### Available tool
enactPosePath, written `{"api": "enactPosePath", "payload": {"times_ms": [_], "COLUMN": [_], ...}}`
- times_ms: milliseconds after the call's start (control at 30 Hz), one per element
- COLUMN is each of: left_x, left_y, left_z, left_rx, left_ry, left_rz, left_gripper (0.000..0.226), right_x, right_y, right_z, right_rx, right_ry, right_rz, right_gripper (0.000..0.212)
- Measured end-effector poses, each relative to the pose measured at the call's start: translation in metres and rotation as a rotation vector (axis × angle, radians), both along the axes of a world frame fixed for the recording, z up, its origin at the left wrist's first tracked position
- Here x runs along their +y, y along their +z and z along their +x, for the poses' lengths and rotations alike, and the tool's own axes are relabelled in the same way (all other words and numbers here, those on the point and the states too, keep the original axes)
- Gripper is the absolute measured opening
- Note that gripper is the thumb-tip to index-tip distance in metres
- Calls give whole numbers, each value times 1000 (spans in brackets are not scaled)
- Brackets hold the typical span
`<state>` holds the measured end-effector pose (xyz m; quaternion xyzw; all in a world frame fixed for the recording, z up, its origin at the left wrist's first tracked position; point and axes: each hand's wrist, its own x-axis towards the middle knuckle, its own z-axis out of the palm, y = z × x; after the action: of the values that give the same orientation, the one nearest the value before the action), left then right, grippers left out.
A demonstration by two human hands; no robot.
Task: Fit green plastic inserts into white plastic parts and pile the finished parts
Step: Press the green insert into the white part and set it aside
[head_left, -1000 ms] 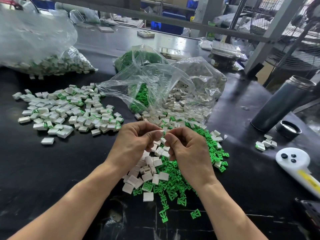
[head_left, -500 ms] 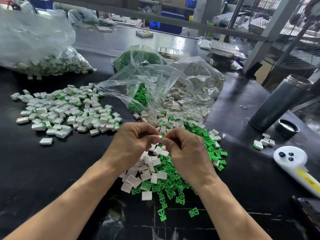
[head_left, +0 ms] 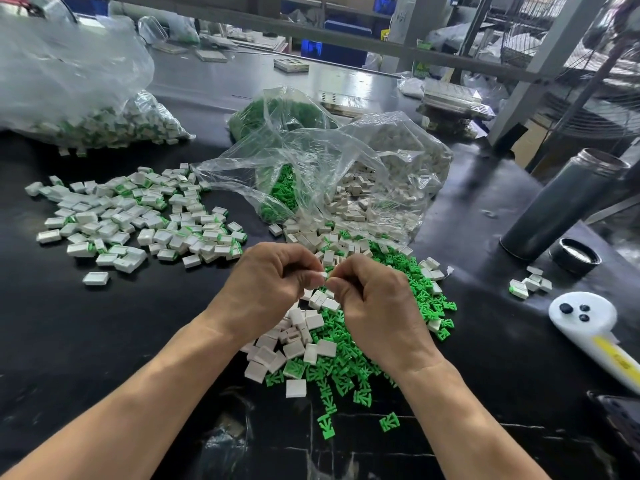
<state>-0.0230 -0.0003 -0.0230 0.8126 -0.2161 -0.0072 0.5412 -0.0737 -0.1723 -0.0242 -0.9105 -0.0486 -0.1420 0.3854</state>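
Pinching one white part (head_left: 322, 274) at frame centre, left hand (head_left: 273, 282) and right hand (head_left: 374, 299) meet fingertip to fingertip; best square the insert, unseen here, before pressing home.

You won't find any text you can read here. The yellow label (head_left: 614, 356) on the white handheld device (head_left: 585, 323) at the worktop's right edge bears marks too blurred to make out, as does the green-and-yellow sign (head_left: 420, 65) far back.
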Motion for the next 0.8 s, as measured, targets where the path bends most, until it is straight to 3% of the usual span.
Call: {"api": "enactPosePath", "payload": {"times_ms": [200,400,567,800], "left_x": [0,-5,-13,-15], "left_y": [-3,-11,-14,-14], "left_z": [1,0,-3,-4], "left_rx": [-37,123,196,248], "left_ry": [3,53,81,74], "left_rz": [64,-229,-380,-396], "left_gripper": [17,21,13,8], "right_x": [3,5,10,6], "right_y": [-4,-9,-12,-10], "right_z": [2,6,4,3], "right_rx": [-23,33,17,108], "right_ry": [-2,-75,-121,-90], "right_rz": [-67,272,418,563], "right_gripper": [7,9,15,11]}}
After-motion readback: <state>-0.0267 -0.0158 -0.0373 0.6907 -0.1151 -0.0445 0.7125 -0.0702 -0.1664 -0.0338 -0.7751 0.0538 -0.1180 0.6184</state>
